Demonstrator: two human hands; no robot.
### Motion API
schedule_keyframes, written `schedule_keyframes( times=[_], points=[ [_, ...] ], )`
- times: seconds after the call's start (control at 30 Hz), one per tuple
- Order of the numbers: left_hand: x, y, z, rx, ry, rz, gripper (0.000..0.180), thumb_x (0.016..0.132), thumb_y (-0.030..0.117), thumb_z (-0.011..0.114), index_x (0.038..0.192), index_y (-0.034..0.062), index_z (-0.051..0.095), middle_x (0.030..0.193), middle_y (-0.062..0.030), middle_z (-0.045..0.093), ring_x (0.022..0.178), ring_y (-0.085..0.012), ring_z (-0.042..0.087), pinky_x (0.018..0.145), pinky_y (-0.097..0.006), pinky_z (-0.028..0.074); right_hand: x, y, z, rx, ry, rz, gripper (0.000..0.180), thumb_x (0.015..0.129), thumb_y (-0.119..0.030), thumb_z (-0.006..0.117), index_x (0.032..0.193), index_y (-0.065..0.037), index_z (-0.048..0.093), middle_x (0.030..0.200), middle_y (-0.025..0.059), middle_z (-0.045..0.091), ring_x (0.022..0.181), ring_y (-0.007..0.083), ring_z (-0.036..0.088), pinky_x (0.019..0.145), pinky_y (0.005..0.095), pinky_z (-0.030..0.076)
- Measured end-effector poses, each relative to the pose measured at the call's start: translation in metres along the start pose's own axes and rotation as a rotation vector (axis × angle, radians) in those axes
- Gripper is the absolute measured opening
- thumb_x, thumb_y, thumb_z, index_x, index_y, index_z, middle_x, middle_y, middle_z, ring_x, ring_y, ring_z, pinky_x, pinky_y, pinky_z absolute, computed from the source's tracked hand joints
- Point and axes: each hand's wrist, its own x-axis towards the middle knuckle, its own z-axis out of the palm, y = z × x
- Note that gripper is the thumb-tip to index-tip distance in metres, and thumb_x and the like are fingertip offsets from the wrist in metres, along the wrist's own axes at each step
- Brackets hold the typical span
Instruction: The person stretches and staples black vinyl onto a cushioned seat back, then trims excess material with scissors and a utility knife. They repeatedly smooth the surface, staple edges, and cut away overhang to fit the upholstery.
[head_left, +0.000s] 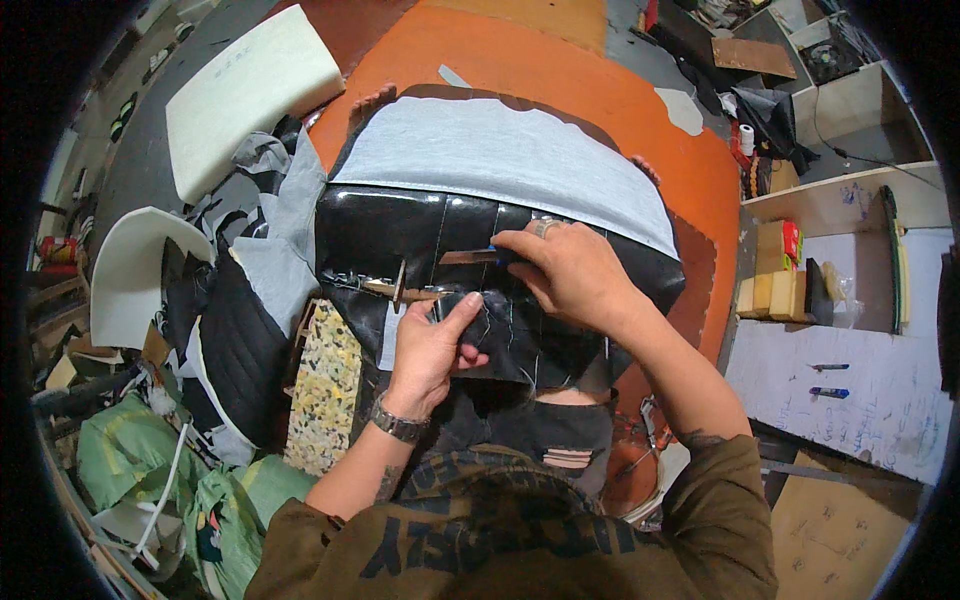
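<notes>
A glossy black, stitched cover (385, 222) lies in front of me, with a pale grey fabric panel (510, 150) along its far side. My right hand (578, 272) is closed on a knife with a blue handle and a flat brownish blade (467, 257). The blade points left over the cover. My left hand (430, 345) pinches a black flap (505, 340) of the cover between thumb and fingers; loose pale threads show on the flap. Beside that thumb is a thin brown bar with an upright crosspiece (400, 286), its kind unclear.
Orange sheeting (560, 65) covers the surface beyond. On the left are a white foam panel (255, 100), grey and black fabric pieces (245, 340), speckled foam (325, 390) and green sacks (130, 450). To the right stand wooden compartments (840, 205) and a white board with pens (830, 392).
</notes>
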Motion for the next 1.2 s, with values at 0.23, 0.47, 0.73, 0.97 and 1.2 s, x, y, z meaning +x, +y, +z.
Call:
schedule_keyframes(
  times=[0.23, 0.47, 0.73, 0.97, 1.2],
  points=[
    [0.013, -0.013, -0.008, 0.219, -0.105, 0.014, 0.032, 0.110, 0.033, 0.067, 0.100, 0.0030, 0.074, 0.077, -0.0015, 0.073, 0.052, -0.0094, 0.062, 0.045, -0.027, 0.047, -0.004, 0.000, 0.002, -0.032, -0.107, -0.047, 0.037, 0.095, -0.017, 0.075, 0.132, -0.018, 0.073, 0.105, 0.0121, 0.075, 0.099, 0.0355, 0.073, 0.085, 0.0496, 0.057],
    [0.009, -0.020, -0.006, 0.243, -0.081, 0.026, 0.038, 0.113, 0.035, 0.064, 0.096, 0.0019, 0.072, 0.074, -0.0029, 0.071, 0.052, -0.0117, 0.063, 0.047, -0.029, 0.049, -0.009, 0.003, 0.000, -0.074, -0.158, -0.084, 0.037, 0.097, -0.020, 0.073, 0.134, -0.022, 0.075, 0.104, 0.0100, 0.075, 0.099, 0.0332, 0.073, 0.086, 0.0495, 0.056],
    [0.006, -0.019, -0.003, 0.283, -0.054, 0.059, 0.038, 0.112, 0.036, 0.065, 0.094, 0.0032, 0.072, 0.071, -0.0011, 0.069, 0.051, -0.0100, 0.060, 0.045, -0.028, 0.047, 0.001, -0.008, 0.010, -0.199, -0.192, -0.175, 0.043, 0.094, -0.020, 0.073, 0.136, -0.027, 0.076, 0.106, 0.0086, 0.075, 0.102, 0.0282, 0.072, 0.086, 0.0432, 0.054],
    [0.003, -0.024, -0.004, 0.282, -0.061, 0.092, 0.036, 0.111, 0.036, 0.067, 0.099, 0.0027, 0.073, 0.077, -0.0008, 0.071, 0.056, -0.0085, 0.062, 0.046, -0.026, 0.048, 0.001, 0.000, -0.011, -0.281, -0.346, -0.156, 0.049, 0.089, -0.017, 0.076, 0.136, -0.028, 0.076, 0.107, 0.0074, 0.075, 0.104, 0.0266, 0.071, 0.088, 0.0418, 0.052],
    [-0.012, -0.031, -0.002, 0.346, -0.019, 0.171, 0.041, 0.112, 0.035, 0.065, 0.098, -0.0022, 0.076, 0.076, -0.0034, 0.073, 0.059, -0.0102, 0.067, 0.049, -0.028, 0.055, -0.008, -0.008, -0.002, -0.269, -0.243, -0.196, 0.051, 0.087, -0.015, 0.076, 0.135, -0.031, 0.077, 0.106, 0.0047, 0.074, 0.104, 0.0248, 0.070, 0.087, 0.0407, 0.050]
  ],
)
